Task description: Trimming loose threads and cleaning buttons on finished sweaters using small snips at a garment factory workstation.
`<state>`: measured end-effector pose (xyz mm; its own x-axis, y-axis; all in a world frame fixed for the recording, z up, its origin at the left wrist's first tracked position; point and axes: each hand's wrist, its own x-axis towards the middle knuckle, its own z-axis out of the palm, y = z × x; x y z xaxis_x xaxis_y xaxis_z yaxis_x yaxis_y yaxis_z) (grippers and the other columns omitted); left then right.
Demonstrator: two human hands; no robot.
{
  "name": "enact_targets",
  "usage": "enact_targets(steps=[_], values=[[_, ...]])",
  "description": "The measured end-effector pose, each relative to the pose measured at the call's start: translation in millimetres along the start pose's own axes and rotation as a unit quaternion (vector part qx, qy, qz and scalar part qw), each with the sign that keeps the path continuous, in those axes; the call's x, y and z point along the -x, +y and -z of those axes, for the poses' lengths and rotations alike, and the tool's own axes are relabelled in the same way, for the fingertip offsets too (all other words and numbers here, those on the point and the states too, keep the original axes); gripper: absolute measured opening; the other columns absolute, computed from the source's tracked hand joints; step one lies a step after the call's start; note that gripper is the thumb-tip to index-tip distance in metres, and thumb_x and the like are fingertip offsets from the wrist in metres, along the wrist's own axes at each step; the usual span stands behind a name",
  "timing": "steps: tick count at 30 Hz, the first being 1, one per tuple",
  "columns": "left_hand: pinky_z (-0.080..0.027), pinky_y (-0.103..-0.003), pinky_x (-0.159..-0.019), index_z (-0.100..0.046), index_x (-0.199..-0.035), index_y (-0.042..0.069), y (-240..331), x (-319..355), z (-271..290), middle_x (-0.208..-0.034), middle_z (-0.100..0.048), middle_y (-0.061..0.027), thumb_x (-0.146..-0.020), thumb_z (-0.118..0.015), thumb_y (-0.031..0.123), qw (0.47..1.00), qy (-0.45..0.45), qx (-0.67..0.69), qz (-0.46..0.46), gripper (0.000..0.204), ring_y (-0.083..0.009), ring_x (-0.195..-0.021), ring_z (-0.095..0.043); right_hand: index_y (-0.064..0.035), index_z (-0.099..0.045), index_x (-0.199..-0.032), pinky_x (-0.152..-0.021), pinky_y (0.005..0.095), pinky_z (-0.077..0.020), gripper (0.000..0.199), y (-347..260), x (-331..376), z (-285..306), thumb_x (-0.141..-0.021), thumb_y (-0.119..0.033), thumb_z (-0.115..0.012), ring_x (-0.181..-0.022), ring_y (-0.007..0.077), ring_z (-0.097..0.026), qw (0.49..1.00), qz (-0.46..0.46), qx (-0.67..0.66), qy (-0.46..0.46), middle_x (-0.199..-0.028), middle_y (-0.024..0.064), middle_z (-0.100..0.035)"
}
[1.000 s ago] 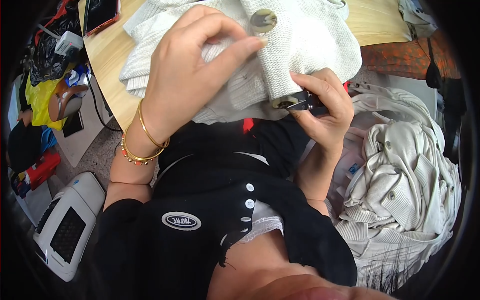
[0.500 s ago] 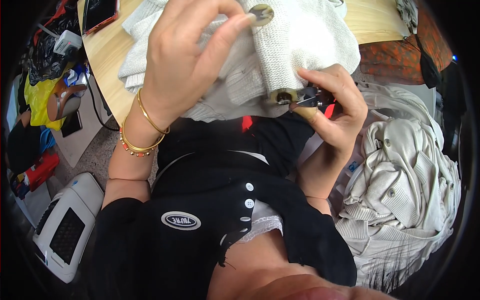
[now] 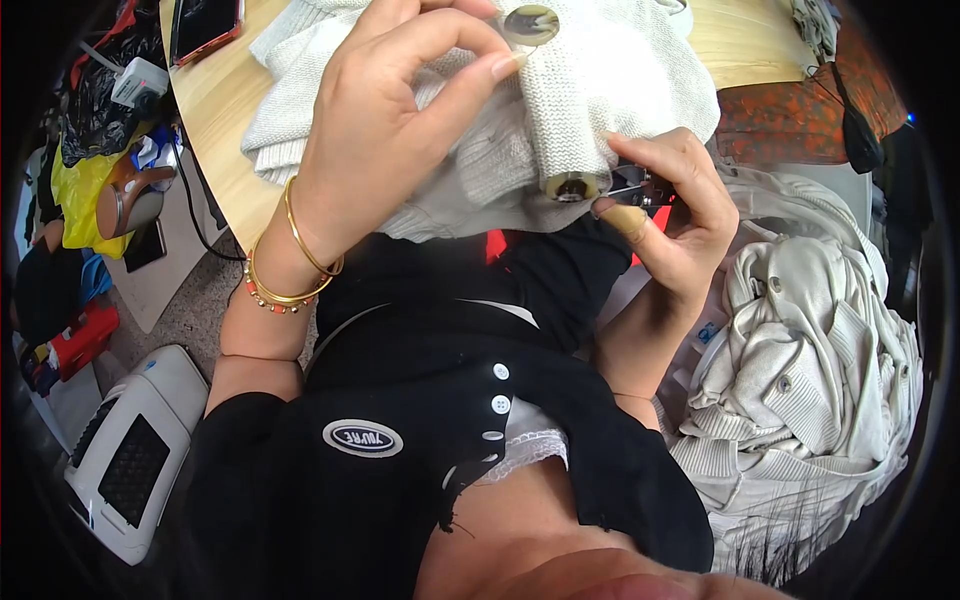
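A cream knitted cardigan (image 3: pixel 450 185) lies bunched over the table's near edge. Its button band (image 3: pixel 553 110) runs toward me, with a large marbled button (image 3: pixel 532 25) at the far end and another dark-centred button (image 3: pixel 571 187) at the near end. My left hand (image 3: pixel 395 110) is closed at the band, thumb and forefinger pinching its edge just below the far button. In my right hand (image 3: pixel 680 205) are small thread snips (image 3: pixel 630 188), dark and red with slim metal blades, beside the near button. The fingers hide most of the snips. A tan plaster wraps the right thumb.
A pile of cream cardigans (image 3: pixel 800 340) rises on my right. On the table's far left lies a red-edged phone (image 3: pixel 205 28). Bags and a brown strapped item (image 3: pixel 130 205) sit to the left, above a white and black machine or case (image 3: pixel 140 450). An orange-brown patterned cloth (image 3: pixel 790 120) is at the right.
My left hand has slid off the far button to just below it. The snips have drawn back to the right from the near button, and the band has shifted slightly right.
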<state>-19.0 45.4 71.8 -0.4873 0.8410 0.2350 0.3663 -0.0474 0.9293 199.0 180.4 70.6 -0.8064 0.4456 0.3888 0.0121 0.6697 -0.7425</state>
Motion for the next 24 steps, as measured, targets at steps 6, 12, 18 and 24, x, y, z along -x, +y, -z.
enact_targets(steps=[6, 12, 18, 24], values=[[-0.055, -0.036, -0.087, -0.071, -0.093, -0.002, -83, -50, -44, -0.113, -0.068, -0.0185, -0.084, -0.075, -0.002, 0.781, 0.203, 0.273, -0.524, 0.01, -0.0301, -0.101, -0.068, -0.0029, -0.077, -0.113, -0.063, 0.0229, -0.0441, 0.049, -7, -10, -1, -0.066, -0.009, -0.088, -0.073, 0.0115, -0.058, 0.999, 0.011, 0.015, 0.031, -0.084, 0.0034, -0.063], [-0.056, -0.033, -0.085, -0.07, -0.095, -0.003, -75, -65, -55, -0.11, -0.069, -0.0164, -0.085, -0.073, -0.004, 0.732, 0.203, 0.301, -0.577, 0.01, -0.026, -0.096, -0.07, -0.0046, -0.076, -0.117, -0.063, 0.0222, -0.0459, 0.045, -9, -20, -6, -0.072, -0.003, -0.085, -0.074, 0.0111, -0.059, 0.998, 0.017, 0.046, 0.046, -0.087, 0.0038, -0.062], [-0.052, -0.027, -0.089, -0.065, -0.113, -0.007, -37, -18, 0, -0.12, -0.066, -0.0151, -0.093, -0.069, -0.005, 0.972, 0.032, 0.025, -0.232, 0.02, -0.0179, -0.1, -0.066, -0.007, -0.076, -0.117, -0.062, 0.0248, -0.0463, 0.041, -13, -38, -6, -0.077, -0.005, -0.083, -0.071, 0.0127, -0.058, 0.995, 0.029, 0.087, 0.024, -0.084, 0.005, -0.06], [-0.054, -0.022, -0.071, -0.065, -0.099, -0.005, -1, -19, -9, -0.102, -0.065, -0.0114, -0.093, -0.066, -0.006, 0.986, 0.119, -0.003, -0.113, 0.006, -0.0106, -0.081, -0.065, -0.0086, -0.076, -0.116, -0.062, 0.0287, -0.0464, 0.036, -11, -55, -3, -0.081, -0.008, -0.079, -0.069, 0.016, -0.058, 0.992, 0.04, 0.121, -0.003, -0.081, 0.0058, -0.059]])
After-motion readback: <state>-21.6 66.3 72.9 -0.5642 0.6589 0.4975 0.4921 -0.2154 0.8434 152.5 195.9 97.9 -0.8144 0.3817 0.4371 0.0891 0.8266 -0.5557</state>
